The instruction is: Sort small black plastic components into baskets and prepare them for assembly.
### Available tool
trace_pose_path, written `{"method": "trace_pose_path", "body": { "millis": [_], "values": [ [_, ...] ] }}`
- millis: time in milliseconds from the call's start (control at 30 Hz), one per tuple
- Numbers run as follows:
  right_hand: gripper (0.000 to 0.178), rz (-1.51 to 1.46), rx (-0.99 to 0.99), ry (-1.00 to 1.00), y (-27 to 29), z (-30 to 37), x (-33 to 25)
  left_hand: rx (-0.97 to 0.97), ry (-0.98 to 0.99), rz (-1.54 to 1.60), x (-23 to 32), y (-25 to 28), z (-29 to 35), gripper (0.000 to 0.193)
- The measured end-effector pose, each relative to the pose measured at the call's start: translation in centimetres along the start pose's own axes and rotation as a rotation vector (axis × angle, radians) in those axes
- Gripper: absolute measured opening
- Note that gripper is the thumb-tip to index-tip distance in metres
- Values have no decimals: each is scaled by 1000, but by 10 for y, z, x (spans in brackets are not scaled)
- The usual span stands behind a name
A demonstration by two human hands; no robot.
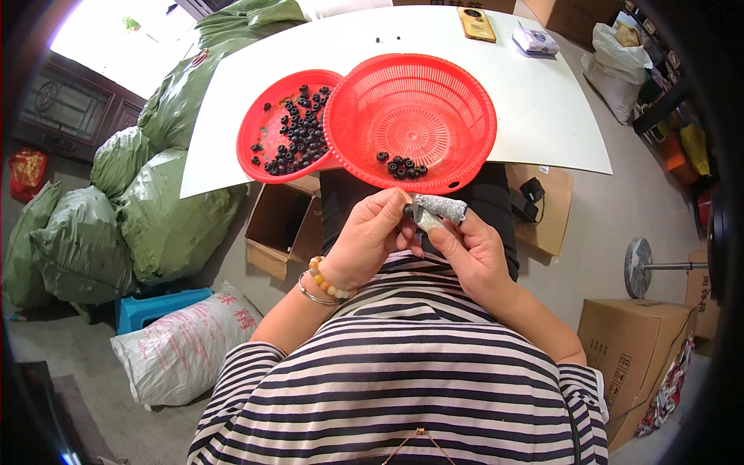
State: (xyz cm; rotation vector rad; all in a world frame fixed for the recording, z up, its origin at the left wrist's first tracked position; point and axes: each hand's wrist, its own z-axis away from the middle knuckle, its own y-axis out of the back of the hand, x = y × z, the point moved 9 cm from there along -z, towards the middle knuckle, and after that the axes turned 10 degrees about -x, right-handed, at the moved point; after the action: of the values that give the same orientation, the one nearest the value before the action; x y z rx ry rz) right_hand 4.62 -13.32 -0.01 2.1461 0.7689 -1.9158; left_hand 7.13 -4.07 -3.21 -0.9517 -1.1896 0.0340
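Observation:
My left hand (364,236) is closed, pinching a small black part (408,210) between thumb and fingers. In my right hand (474,260), also closed, is a small tool with a silvery wrapped handle (443,207). Its pale, shiny flat piece lies against the thumb, close to the black part; the exact kind of tool cannot be made out. Both hands meet just in front of a red plastic colander (488,124), where several black ring-shaped parts (404,167) lie near the front. Left of it, a shallow red basket (249,116) holds many more such black parts (298,138).
The white table (542,101) carries a gold phone (476,25), a tissue pack (535,39) and two tiny black bits. Green sacks (167,217) are piled at left, near a white sack (190,349) and blue stool (155,310). Cardboard boxes (632,341) stand at right.

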Motion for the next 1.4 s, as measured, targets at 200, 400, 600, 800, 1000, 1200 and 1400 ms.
{"method": "trace_pose_path", "body": {
  "millis": [200,400,600,800,1000,1200,1400],
  "values": [
    [28,-135,80,-53,5,1,5,-58,29,82,-4,-6,-3,29],
    [30,-172,161,-157,18,3,21,-43,8,66,2,-7,-4,34],
    [28,-79,51,-237,10,2,25,152,-243,-472,75,32,7,29],
    [27,-75,-20,-239,-3,-2,30,828,-383,-1404,178,122,44,35],
    [24,-39,-65,-279,-2,-2,38,1029,-145,-1836,186,192,48,36],
    [25,-57,-61,-273,-5,-2,35,1121,-222,-1915,184,203,57,31],
    [27,-61,-87,-278,-8,-3,35,861,-395,-1533,180,143,33,16]
  ]
}}
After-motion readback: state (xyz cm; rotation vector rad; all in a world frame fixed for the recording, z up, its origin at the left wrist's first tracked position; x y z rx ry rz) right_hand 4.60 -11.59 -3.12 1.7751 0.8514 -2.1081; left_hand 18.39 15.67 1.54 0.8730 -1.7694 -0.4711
